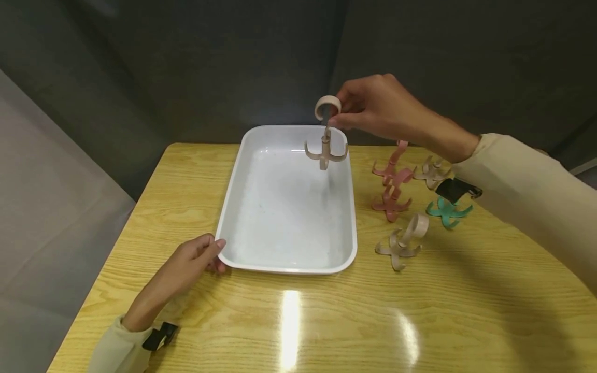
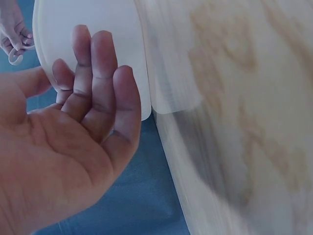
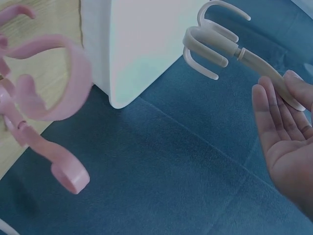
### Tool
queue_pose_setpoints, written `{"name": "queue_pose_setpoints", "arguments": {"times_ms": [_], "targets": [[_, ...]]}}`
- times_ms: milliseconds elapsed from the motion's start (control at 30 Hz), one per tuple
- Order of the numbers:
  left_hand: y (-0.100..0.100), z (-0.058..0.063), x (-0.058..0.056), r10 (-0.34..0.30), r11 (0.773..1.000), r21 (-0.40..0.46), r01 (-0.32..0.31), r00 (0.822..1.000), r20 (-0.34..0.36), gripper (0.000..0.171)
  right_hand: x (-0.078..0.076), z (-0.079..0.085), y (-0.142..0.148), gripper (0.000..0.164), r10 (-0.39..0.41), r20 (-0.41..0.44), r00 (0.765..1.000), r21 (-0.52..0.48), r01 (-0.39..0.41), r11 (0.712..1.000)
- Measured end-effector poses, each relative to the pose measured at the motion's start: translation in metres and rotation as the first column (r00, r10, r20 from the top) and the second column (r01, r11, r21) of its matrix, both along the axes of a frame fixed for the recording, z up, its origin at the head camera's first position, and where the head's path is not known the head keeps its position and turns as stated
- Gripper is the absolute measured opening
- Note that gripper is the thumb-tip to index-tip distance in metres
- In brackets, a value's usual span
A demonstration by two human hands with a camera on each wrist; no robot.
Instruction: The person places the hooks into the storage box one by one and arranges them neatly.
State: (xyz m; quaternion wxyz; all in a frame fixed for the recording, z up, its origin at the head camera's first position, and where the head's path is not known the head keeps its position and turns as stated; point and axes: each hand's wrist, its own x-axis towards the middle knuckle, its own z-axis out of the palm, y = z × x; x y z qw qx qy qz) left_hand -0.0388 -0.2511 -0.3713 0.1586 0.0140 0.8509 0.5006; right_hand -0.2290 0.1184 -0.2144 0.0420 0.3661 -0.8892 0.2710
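Note:
My right hand (image 1: 380, 106) pinches a beige four-pronged rotating hook (image 1: 325, 150) by its curved upper part. The hook hangs prongs-down above the right back part of a white rectangular tray (image 1: 284, 270). In the right wrist view the thumb and fingers of the right hand (image 3: 293, 132) meet on the stem of the beige hook (image 3: 220, 41). At the tray's near left corner, my left hand (image 1: 188, 261) holds the rim, thumb on top and fingers below. The left wrist view shows the palm of the left hand (image 2: 83, 122) beside the tray (image 2: 122, 29).
Right of the tray stand two pink hooks (image 1: 391, 204), a beige hook (image 1: 398, 248) nearest the front, another beige hook (image 1: 431, 173) at the back, and a teal hook (image 1: 448, 211). All rest on a wooden table (image 1: 242, 321). A dark curtain (image 1: 233, 67) hangs behind it.

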Motion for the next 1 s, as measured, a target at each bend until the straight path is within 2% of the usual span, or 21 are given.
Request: {"name": "queue_pose_setpoints", "arguments": {"times_ms": [433, 600, 800, 1000], "targets": [[0.003, 0.0, 0.0, -0.013, 1.0, 0.011, 0.013, 1.0, -0.02, 0.039, -0.02, -0.004, -0.03, 0.018, 0.029, 0.078, 0.997, -0.027, -0.027, 0.999], [0.002, 0.0, 0.003, -0.005, 1.0, -0.001, 0.005, 1.0, -0.008, 0.037, -0.026, -0.011, -0.044, 0.019, 0.069, 0.155, 0.986, -0.084, -0.056, 0.995], [0.001, -0.001, 0.003, -0.006, 0.999, 0.032, 0.006, 1.0, -0.008, 0.036, -0.033, -0.019, -0.057, 0.017, 0.072, 0.222, 0.972, -0.126, -0.044, 0.991], [0.002, -0.004, 0.002, -0.012, 0.999, 0.035, 0.013, 1.0, -0.017, 0.035, -0.038, -0.026, -0.071, 0.017, 0.066, 0.284, 0.956, -0.1, -0.039, 0.994]]}}
